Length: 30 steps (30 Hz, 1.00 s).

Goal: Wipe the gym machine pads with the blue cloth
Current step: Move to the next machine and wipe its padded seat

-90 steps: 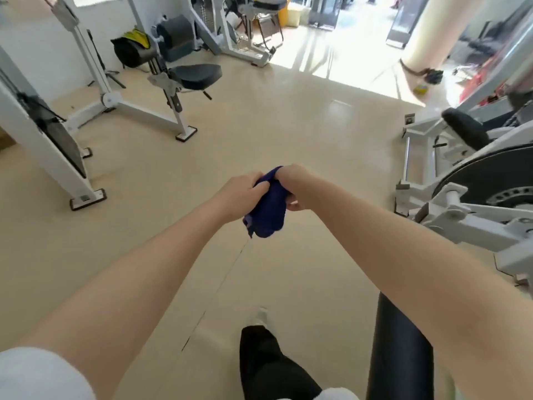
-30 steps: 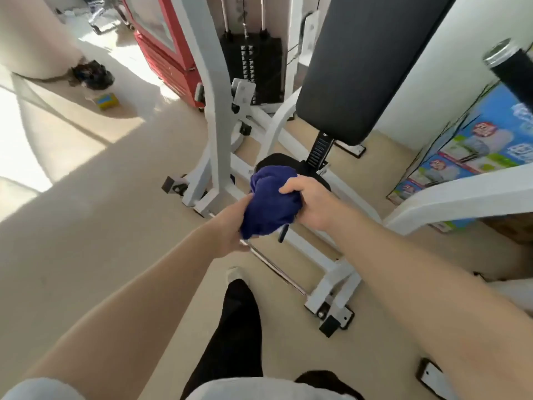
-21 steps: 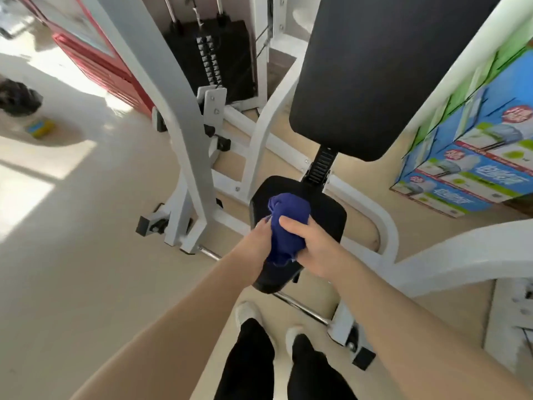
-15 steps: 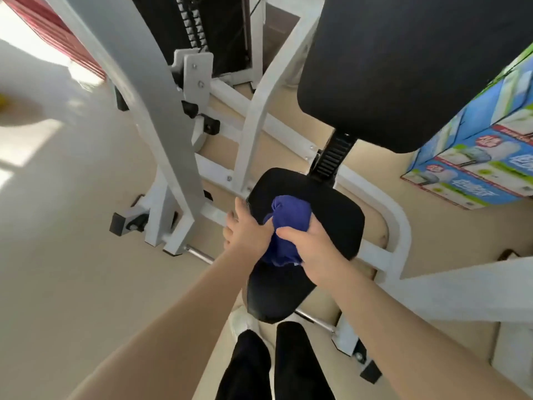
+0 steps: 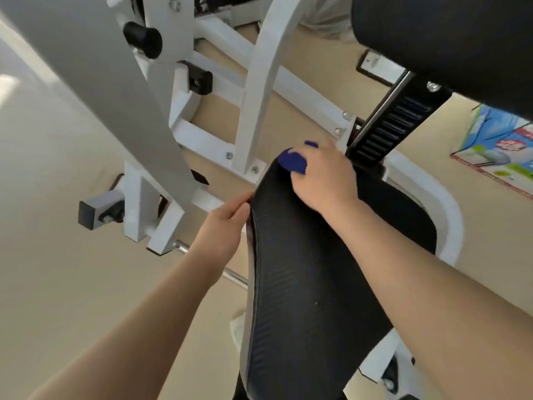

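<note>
The black seat pad of a white gym machine fills the lower middle of the head view. My right hand presses the blue cloth onto the pad's far end; only a small bunched part of the cloth shows past my fingers. My left hand rests against the pad's left edge, fingers on its side, with no cloth in it. The black back pad hangs above at the top right, joined by a ribbed black adjuster post.
A grey upright beam slants across the left. White frame tubes and a base foot stand on the beige floor beyond the seat. A colourful printed box lies at the right. My shoe shows below the seat.
I turned from the open floor to this machine and leaned in close. My left hand let go of the cloth and went to the seat's edge; my right hand pushed the cloth to the far end.
</note>
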### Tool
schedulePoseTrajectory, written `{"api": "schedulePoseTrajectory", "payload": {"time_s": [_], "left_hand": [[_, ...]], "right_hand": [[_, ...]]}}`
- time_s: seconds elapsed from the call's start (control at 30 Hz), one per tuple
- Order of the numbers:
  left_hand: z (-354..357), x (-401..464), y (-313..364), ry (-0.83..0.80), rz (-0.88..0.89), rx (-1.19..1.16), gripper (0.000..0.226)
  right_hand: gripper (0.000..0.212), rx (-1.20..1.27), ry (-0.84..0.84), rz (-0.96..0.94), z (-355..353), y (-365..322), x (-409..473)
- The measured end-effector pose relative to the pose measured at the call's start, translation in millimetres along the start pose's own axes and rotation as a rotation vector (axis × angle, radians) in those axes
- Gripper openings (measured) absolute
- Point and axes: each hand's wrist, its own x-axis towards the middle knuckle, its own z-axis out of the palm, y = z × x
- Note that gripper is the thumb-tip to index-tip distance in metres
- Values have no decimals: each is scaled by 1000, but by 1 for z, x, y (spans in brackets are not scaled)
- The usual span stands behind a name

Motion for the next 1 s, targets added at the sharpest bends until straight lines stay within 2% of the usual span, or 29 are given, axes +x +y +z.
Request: {"api": "schedulePoseTrajectory", "payload": {"time_s": [0.07,0.17,0.23,0.3,0.37,0.43,0.5,0.6,0.7,0.77,0.9,1.0], "left_hand": [[2,-3,9,1,-19,-27,30],[1,-8,19,-3,-100,-136,36],[0,-9,19,-2,-161,-120,50],[1,-5,18,28,-237,-145,54],[4,-4,21,55,-280,-194,40],[8,-7,26,71,-298,-257,31],[13,-10,32,97,-267,-280,32],[16,-16,33,140,-264,-316,33],[20,-20,36,63,-266,-323,33],[20,-21,33,33,-263,-266,35],[25,-20,27,77,-231,-227,32],[30,-23,24,50,-189,-187,33]], "right_hand": [[34,84,-34,-194,3,-23,-36],[43,12,-163,-448,-3,-35,-62],[47,-89,-132,-417,1,-14,-30],[45,-131,-29,-204,2,10,11],[41,-104,-3,-25,5,21,35],[40,-97,-4,10,6,12,28],[44,-9,-32,-36,1,4,-2],[53,80,-176,-326,-5,-6,-71],[61,1,-263,-490,-9,7,-76],[60,-103,-174,-384,-6,23,-40],[50,-118,2,-33,-3,44,11],[48,-73,-10,-49,-1,32,-17]]}}
